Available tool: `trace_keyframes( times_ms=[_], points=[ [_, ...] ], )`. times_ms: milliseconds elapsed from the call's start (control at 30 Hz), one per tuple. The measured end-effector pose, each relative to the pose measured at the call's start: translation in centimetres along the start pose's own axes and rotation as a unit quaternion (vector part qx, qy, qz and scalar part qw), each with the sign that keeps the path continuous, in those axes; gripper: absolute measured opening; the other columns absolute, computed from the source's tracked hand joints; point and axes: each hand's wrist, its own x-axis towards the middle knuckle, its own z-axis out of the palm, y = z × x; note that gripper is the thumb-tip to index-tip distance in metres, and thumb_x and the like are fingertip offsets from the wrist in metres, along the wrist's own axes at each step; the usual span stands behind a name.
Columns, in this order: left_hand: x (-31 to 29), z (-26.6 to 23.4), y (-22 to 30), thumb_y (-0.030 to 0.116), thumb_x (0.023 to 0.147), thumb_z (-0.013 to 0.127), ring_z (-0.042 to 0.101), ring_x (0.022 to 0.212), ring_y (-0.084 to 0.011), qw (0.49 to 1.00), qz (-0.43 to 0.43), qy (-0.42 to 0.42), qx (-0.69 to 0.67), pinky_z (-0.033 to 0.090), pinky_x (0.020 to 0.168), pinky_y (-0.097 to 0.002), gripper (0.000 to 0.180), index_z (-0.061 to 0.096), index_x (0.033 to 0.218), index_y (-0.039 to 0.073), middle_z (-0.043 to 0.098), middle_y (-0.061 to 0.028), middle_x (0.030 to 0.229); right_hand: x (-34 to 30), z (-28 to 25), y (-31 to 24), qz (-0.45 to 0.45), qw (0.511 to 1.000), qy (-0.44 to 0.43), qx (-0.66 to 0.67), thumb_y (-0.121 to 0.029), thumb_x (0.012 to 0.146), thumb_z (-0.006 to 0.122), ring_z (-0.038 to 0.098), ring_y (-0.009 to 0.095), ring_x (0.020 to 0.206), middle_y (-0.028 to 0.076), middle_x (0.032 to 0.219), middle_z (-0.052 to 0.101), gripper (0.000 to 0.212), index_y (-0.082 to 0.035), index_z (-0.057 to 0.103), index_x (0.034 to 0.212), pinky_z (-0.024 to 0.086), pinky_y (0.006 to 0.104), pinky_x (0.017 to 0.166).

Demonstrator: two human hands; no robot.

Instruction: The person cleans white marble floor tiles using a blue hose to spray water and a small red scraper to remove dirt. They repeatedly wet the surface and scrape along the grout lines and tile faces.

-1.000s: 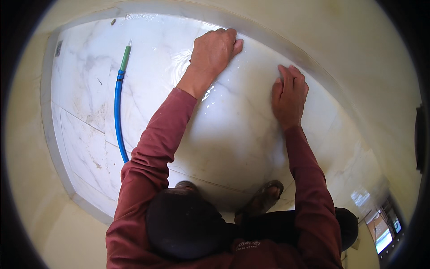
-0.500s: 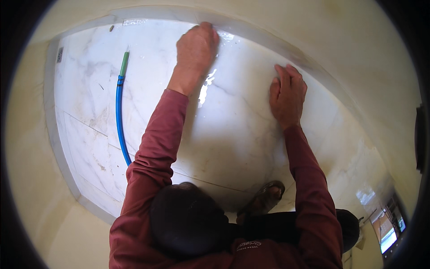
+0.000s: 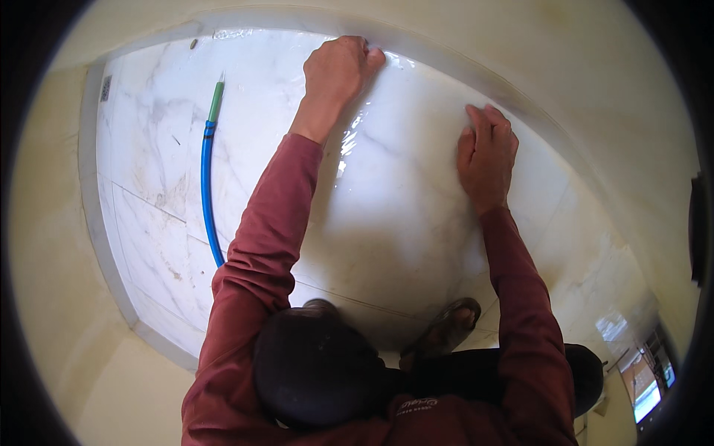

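My left hand [image 3: 338, 70] is closed at the far edge of the wet white marble-look floor [image 3: 401, 171], against the grey skirting [image 3: 454, 56]. Its fingers curl under out of sight, and whatever they may hold is hidden. Farther right, my right hand [image 3: 487, 156] rests on the floor close to the skirting, its fingers stretched out and nothing in it. Left of my left forearm lies a blue hose [image 3: 206, 178] with a green end piece [image 3: 216, 102], touched by neither hand; a thin clear jet shows at its tip.
Cream walls [image 3: 595, 89] rise beyond the skirting. A small drain grate [image 3: 105, 88] sits at the far left, and a small brown bit [image 3: 194, 44] lies near the far skirting. My sandalled foot [image 3: 446, 327] stands on the floor beside my dark-clad knee [image 3: 320, 364].
My left hand has shifted slightly right along the skirting, its thumb now sticking out to the right. The whole view has moved a little; my right hand keeps its place on the floor.
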Motion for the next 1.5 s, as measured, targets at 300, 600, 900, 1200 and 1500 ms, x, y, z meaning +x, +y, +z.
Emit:
trace_keyframes(
  times_ms=[300,600,900,1200,1500],
  points=[
    [-0.1,-0.2,-0.2,0.045,0.093,0.062,0.070,0.079,-0.0309,1.000,0.000,-0.015,0.009,0.054,0.073,-0.0428,0.038,0.074,0.091,0.008,0.073,-0.0115,0.082,0.0,-0.1,-0.2,-0.005,1.000,0.004,-0.007,-0.013,0.097,0.060,0.051,0.027,0.130,0.010,0.129,0.053,0.037,-0.011,0.061,0.133,0.039,0.0463,0.109],
    [0.0,0.2,-0.8,0.059,0.091,0.063,0.070,0.080,-0.0309,1.000,0.005,-0.015,0.000,0.054,0.073,-0.0426,0.052,0.071,0.092,0.007,0.073,-0.0108,0.082,0.0,0.0,-0.2,-0.005,1.000,0.013,0.002,-0.012,0.096,0.061,0.052,0.027,0.129,0.010,0.128,0.054,0.036,-0.011,0.062,0.132,0.040,0.0465,0.108],
    [-0.9,0.6,1.1,0.055,0.090,0.068,0.071,0.075,-0.0333,0.995,0.084,-0.012,0.047,0.056,0.069,-0.0444,0.053,0.070,0.084,0.003,0.071,-0.0159,0.076,0.0,0.0,-0.1,0.000,1.000,0.005,-0.001,-0.014,0.096,0.061,0.052,0.027,0.129,0.010,0.129,0.053,0.036,-0.011,0.062,0.132,0.040,0.0461,0.108],
    [-0.3,0.3,0.6,0.056,0.086,0.068,0.070,0.079,-0.0321,0.995,0.063,-0.061,0.038,0.055,0.072,-0.0454,0.050,0.067,0.087,0.006,0.072,-0.0122,0.080,0.0,0.0,-0.1,-0.005,1.000,0.010,-0.017,-0.014,0.096,0.061,0.053,0.027,0.128,0.010,0.128,0.053,0.036,-0.012,0.063,0.132,0.041,0.0458,0.107],
    [-0.5,0.6,0.8,0.048,0.090,0.067,0.071,0.079,-0.0340,0.997,0.063,-0.034,0.035,0.056,0.070,-0.0450,0.046,0.069,0.090,0.003,0.073,-0.0151,0.081,-0.2,0.0,0.0,0.003,1.000,0.007,-0.008,-0.014,0.096,0.060,0.052,0.026,0.130,0.010,0.128,0.054,0.036,-0.011,0.063,0.132,0.039,0.0465,0.109]
  ],
)
